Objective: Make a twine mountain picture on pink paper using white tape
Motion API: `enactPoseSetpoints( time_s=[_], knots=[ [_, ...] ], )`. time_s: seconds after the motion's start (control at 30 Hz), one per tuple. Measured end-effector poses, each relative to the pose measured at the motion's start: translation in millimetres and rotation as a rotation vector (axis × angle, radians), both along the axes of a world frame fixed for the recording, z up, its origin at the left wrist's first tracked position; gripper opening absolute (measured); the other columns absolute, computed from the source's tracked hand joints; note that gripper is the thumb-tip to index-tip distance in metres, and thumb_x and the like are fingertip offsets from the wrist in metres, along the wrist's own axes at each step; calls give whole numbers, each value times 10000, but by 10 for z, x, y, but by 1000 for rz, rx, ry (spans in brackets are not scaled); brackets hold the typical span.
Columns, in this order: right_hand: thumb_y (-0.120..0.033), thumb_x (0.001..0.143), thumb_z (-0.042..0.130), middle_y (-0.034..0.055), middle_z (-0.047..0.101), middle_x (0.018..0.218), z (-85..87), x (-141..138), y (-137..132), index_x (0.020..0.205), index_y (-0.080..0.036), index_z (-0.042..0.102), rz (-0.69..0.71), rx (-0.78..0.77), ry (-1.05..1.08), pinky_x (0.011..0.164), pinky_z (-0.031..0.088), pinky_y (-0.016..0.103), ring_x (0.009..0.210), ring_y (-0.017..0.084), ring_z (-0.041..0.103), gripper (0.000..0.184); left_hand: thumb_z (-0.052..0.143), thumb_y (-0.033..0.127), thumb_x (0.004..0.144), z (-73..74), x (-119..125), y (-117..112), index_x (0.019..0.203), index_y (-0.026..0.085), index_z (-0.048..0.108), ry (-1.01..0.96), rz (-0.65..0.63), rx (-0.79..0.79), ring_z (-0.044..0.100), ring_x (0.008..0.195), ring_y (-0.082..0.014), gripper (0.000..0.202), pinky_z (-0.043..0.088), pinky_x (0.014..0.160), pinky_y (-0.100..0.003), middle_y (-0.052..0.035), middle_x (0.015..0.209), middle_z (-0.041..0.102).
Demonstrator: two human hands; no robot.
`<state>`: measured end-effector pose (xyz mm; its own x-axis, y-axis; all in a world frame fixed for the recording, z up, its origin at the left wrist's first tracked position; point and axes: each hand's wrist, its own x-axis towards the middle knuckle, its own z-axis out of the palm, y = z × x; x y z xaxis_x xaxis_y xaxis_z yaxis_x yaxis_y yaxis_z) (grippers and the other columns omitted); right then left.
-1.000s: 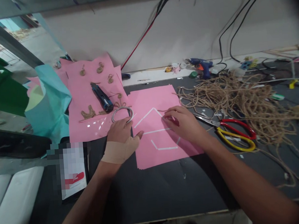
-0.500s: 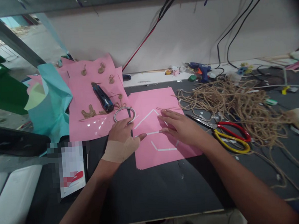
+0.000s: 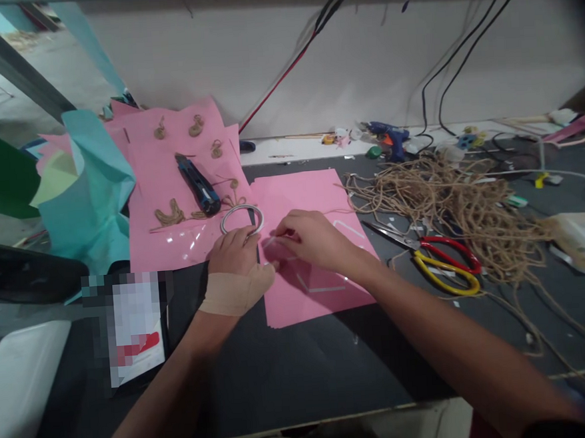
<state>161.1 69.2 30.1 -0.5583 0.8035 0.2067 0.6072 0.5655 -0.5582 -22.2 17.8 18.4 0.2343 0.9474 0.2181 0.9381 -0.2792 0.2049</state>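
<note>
My left hand (image 3: 238, 266), with a tan wrap round its wrist and thumb base, lies flat at the left edge of a pink sheet stack (image 3: 315, 187). Its fingertips touch or nearly touch a thin silvery ring (image 3: 242, 218). My right hand (image 3: 309, 241) is over the stack, thumb and forefinger pinched at its upper left. Whatever is between them is too small to make out; a pale strip passes close by. White strips (image 3: 327, 288) stick to the top sheet, partly covered by my right hand. Scissors (image 3: 425, 253) with red and yellow handles lie right of the stack.
A blue and black box cutter (image 3: 197, 183) and several small twine pieces (image 3: 169, 214) lie on pink sheets (image 3: 143, 163) at left. Loose twine (image 3: 451, 201) is heaped at right. A glue gun (image 3: 389, 135) lies at the back. A phone-like object (image 3: 137, 330), partly blurred, is at left.
My right hand has shifted left across the stack, and its spread fingers have closed into a pinch. My left hand stays by the ring. The view has shifted slightly.
</note>
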Motion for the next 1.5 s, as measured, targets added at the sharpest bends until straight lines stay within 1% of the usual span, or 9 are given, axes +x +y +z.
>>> enactPoseSetpoints(
  time_s=[0.1, 0.33, 0.77, 0.93, 1.07, 1.13, 1.23, 1.37, 1.5],
  knots=[
    [-111, 862, 578, 60, 694, 878, -8, -184, 71, 913, -169, 747, 91, -8, -98, 745, 412, 271, 799, 160, 600, 185, 623, 223, 665, 21, 11, 0, 1164, 104, 677, -3, 19, -16, 590, 1162, -345, 515, 445, 1027, -485, -148, 1251, 660],
    [-53, 864, 509, 95, 699, 950, -49, -284, 96, 965, -123, 739, 171, -6, -197, 759, 411, 274, 826, 165, 605, 261, 565, 201, 623, 16, 18, 16, 1146, 85, 679, -17, 14, -14, 596, 1131, -345, 547, 455, 1003, -475, -152, 1212, 669],
    [-70, 843, 558, 99, 677, 895, 12, -299, 81, 957, -130, 753, 188, -33, -175, 725, 407, 284, 753, 159, 568, 234, 574, 195, 646, 86, 39, -48, 1006, 99, 711, 85, 18, 66, 602, 1092, -362, 396, 470, 961, -497, -169, 1124, 678],
    [-96, 817, 594, 59, 661, 801, 13, -279, 71, 822, -147, 733, 173, -46, -137, 665, 367, 268, 674, 129, 526, 148, 633, 300, 777, 220, 31, -114, 880, 137, 707, 137, 7, 87, 642, 909, -339, 207, 510, 780, -462, -142, 921, 689],
    [-115, 832, 611, 48, 684, 761, -22, -270, 105, 773, -143, 735, 166, -55, -104, 666, 359, 256, 692, 128, 553, 140, 672, 461, 848, 282, 82, -183, 740, 160, 677, 96, -309, -8, 645, 800, -261, 320, 492, 712, -383, -98, 839, 694],
    [-121, 824, 632, 52, 708, 790, -52, -274, 126, 795, -138, 753, 149, -54, -75, 676, 370, 248, 705, 127, 576, 125, 667, 527, 847, 228, 147, -212, 700, 164, 668, 80, -510, -24, 634, 748, -226, 392, 461, 665, -346, -72, 781, 685],
    [-110, 814, 646, 60, 736, 826, -93, -283, 138, 836, -132, 774, 123, -50, -23, 710, 399, 242, 727, 130, 615, 131, 630, 587, 854, 73, 263, -237, 650, 172, 648, 5, -679, 13, 576, 617, -172, 463, 380, 565, -309, -30, 652, 634],
    [-108, 813, 656, 60, 751, 839, -121, -282, 123, 852, -140, 783, 102, -60, 17, 726, 433, 242, 745, 141, 649, 137, 579, 629, 868, -80, 348, -240, 595, 180, 604, -150, -688, -8, 528, 551, -139, 527, 342, 551, -293, -6, 585, 599],
    [-115, 811, 661, 49, 758, 846, -143, -271, 122, 861, -161, 786, 94, -58, 38, 735, 451, 247, 752, 145, 663, 141, 604, 640, 845, -104, 351, -236, 599, 182, 596, -196, -672, -47, 522, 552, -133, 521, 328, 543, -290, -1, 589, 597]
  ],
)
